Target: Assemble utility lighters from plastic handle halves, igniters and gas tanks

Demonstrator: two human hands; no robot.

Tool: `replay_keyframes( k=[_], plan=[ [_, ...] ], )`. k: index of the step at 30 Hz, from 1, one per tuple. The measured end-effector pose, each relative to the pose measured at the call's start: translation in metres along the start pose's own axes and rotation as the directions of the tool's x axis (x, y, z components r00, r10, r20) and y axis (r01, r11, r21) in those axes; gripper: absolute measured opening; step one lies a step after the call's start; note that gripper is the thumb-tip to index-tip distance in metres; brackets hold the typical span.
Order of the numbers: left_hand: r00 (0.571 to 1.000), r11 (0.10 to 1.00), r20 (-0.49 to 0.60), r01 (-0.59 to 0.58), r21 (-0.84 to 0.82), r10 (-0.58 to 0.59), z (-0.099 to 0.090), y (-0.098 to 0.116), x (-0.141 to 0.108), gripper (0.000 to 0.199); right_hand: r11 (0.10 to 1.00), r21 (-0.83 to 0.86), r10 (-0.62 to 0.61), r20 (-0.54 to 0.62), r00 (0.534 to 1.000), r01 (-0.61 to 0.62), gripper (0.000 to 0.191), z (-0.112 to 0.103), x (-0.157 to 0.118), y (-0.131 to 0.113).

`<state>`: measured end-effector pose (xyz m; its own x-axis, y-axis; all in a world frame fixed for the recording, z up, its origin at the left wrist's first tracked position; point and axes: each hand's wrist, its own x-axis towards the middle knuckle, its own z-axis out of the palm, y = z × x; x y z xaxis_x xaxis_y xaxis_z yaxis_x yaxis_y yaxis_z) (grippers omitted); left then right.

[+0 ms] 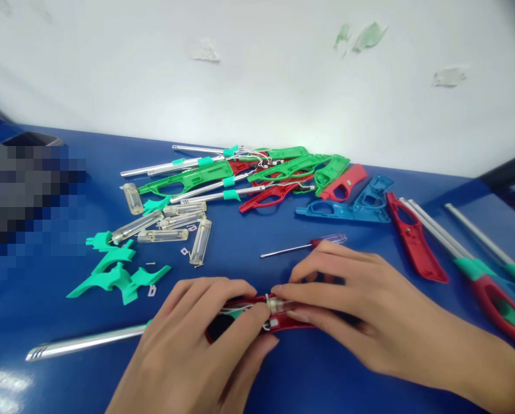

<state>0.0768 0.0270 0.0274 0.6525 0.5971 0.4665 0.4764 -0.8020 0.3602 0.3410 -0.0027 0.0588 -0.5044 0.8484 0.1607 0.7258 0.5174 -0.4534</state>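
A red half shell of a long-nosed lighter [283,322] lies low over the table between my hands, its metal tube [88,340] pointing left. My left hand [197,333] is closed around the shell's left part, thumb against its inside. Fingers of my right hand [347,287] pinch the end of a clear fuel tank [276,306] seated in the shell; most of the tank is hidden under them. White wires [240,309] run inside beside a bit of green trigger. Just beyond my right hand lies a screwdriver [300,248] with a see-through purple handle.
Several clear fuel tanks [201,241] and green triggers [114,279] lie at the left. Behind are green and red shells [192,177] with metal tubes, plus blue shells [347,210]. Whole lighters [494,299] rest at the right. A white wall [257,98] stands behind the blue table.
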Motion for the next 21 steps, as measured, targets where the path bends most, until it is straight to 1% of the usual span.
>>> replay_keyframes(
  k=[6, 11, 16, 21],
  plan=[
    [1.000, 1.000, 0.006, 0.004, 0.002, -0.004, 0.0007, -0.0011, -0.0012, 0.019, 1.000, -0.011, -0.007, 0.001, 1.000, 0.007, 0.025, 0.0008, -0.0003, 0.0011],
    [1.000, 1.000, -0.011, 0.012, -0.009, -0.013, -0.0005, 0.0009, 0.0008, 0.014, 1.000, -0.010, -0.010, 0.007, 1.000, 0.010, 0.025, 0.0007, -0.0014, 0.0003],
    [1.000, 1.000, 0.013, 0.001, -0.012, -0.001, -0.0018, -0.0011, 0.0012, 0.015, 1.000, -0.004, -0.008, 0.011, 1.000, 0.008, 0.025, 0.0015, -0.0007, 0.0010],
    [1.000, 1.000, 0.024, -0.009, 0.028, 0.009, -0.0010, -0.0015, 0.0010, 0.013, 1.000, -0.001, -0.001, -0.002, 1.000, 0.001, 0.025, 0.0015, -0.0011, 0.0000]
  ],
)
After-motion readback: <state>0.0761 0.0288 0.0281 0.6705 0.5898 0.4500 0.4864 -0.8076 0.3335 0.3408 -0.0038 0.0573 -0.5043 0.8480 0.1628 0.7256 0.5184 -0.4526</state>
